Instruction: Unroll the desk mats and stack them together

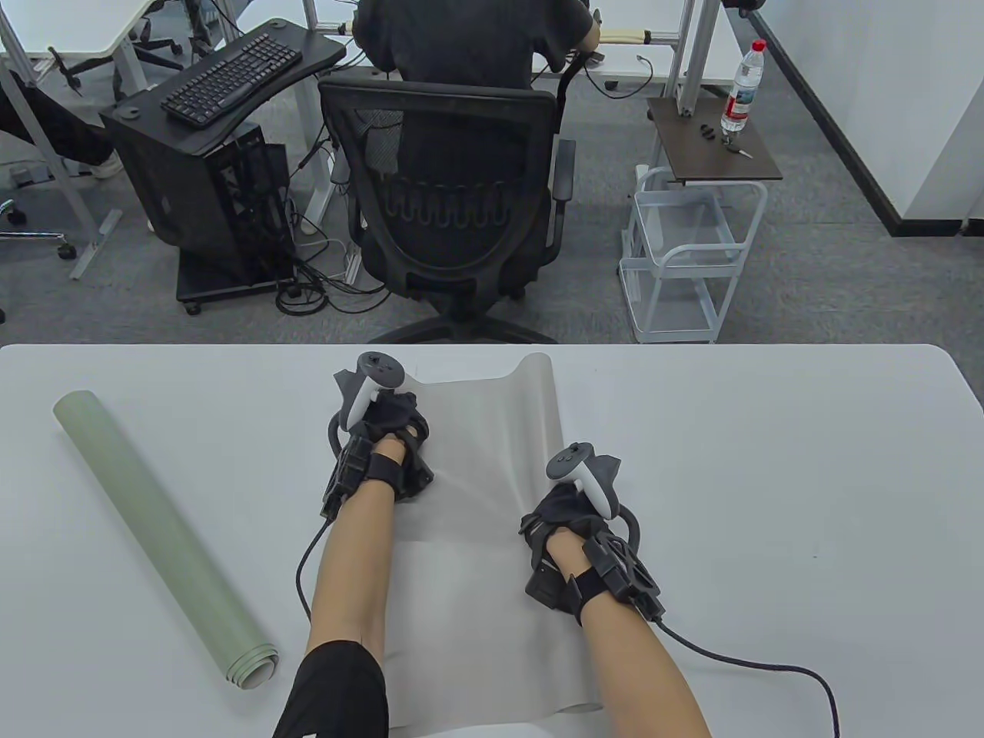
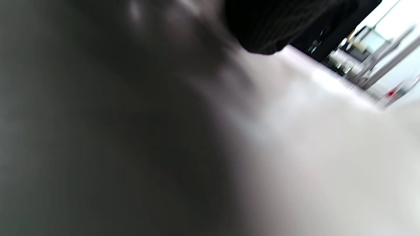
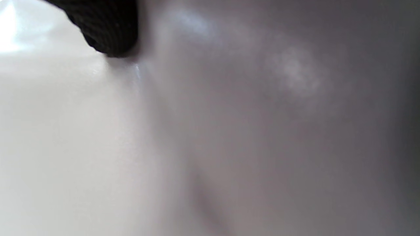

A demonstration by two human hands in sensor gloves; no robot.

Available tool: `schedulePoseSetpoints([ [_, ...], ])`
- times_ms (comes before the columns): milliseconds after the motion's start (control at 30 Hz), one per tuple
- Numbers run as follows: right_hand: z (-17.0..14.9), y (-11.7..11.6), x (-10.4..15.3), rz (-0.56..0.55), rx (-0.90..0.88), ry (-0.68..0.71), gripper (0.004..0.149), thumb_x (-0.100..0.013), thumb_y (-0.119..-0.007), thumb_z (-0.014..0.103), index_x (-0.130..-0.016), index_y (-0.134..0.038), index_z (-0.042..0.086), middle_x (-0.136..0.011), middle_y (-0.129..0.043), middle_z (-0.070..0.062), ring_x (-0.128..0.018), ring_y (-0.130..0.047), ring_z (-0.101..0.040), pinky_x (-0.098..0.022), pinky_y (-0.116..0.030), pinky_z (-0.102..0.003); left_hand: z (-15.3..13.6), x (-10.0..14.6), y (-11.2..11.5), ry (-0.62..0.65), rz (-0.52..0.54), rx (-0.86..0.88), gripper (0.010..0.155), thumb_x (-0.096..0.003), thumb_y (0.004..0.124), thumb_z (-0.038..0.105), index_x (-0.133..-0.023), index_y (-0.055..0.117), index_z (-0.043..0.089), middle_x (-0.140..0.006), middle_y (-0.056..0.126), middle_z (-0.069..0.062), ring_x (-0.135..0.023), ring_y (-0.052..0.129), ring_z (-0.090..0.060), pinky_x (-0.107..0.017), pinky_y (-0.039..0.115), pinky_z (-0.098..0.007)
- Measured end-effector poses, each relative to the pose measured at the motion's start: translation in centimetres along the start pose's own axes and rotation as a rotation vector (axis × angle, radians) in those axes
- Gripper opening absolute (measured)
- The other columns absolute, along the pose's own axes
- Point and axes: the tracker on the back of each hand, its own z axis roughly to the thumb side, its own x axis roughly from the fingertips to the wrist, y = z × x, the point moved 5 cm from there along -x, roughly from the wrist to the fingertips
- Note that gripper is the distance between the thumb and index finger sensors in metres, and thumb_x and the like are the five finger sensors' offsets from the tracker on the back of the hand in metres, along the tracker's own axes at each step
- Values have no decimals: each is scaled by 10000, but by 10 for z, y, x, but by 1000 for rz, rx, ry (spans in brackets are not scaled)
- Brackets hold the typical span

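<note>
A pale grey desk mat [image 1: 469, 492] lies mostly unrolled on the white table [image 1: 769, 477], its far right corner [image 1: 538, 369] still curling up. My left hand [image 1: 384, 423] rests palm-down on the mat's far left part. My right hand [image 1: 573, 507] rests on the mat's right edge. A second mat, pale green and rolled into a tube [image 1: 161, 538], lies diagonally on the table to the left. The wrist views are blurred; each shows a dark gloved fingertip [image 2: 262, 29] [image 3: 108, 32] against a pale surface.
Beyond the table's far edge are a black office chair [image 1: 453, 207] with a seated person, a white wire cart [image 1: 684, 254] and a black stand with a keyboard [image 1: 231, 77]. Glove cables [image 1: 769, 669] trail over the table's near part.
</note>
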Motion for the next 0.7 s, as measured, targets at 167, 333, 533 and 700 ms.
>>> schedulePoseSetpoints([
  [167,2,-1,1,-21,31,-32,977,-563,-725,472,-932,138,201,-887,-492,-10,-598,-796,-191,-512,-842,-333,0,20,9,-88,36,-184,610,-440,759,411,-992,511,329,-1131,110,-134,-1002,253,-475,-712,385,-597],
  [333,6,-2,3,-53,78,-67,980,-560,-721,478,-932,141,197,-892,-491,-14,-604,-795,-193,-515,-841,-336,2,86,15,45,35,-138,686,-430,745,459,-1014,442,264,-1131,162,-174,-1002,339,-517,-697,434,-617],
  [533,10,-5,5,-54,64,-85,982,-560,-723,477,-931,141,194,-899,-485,-26,-612,-795,-200,-518,-839,-341,-6,182,53,207,-115,-188,759,-416,757,496,-1026,392,229,-1141,320,-212,-994,456,-548,-683,499,-639],
  [700,21,-13,9,-60,68,-89,986,-557,-726,480,-930,140,192,-902,-485,-31,-613,-797,-204,-519,-837,-343,-31,202,74,181,-161,-266,829,-404,733,565,-1031,297,243,-1139,221,-220,-1007,353,-565,-699,460,-643],
])
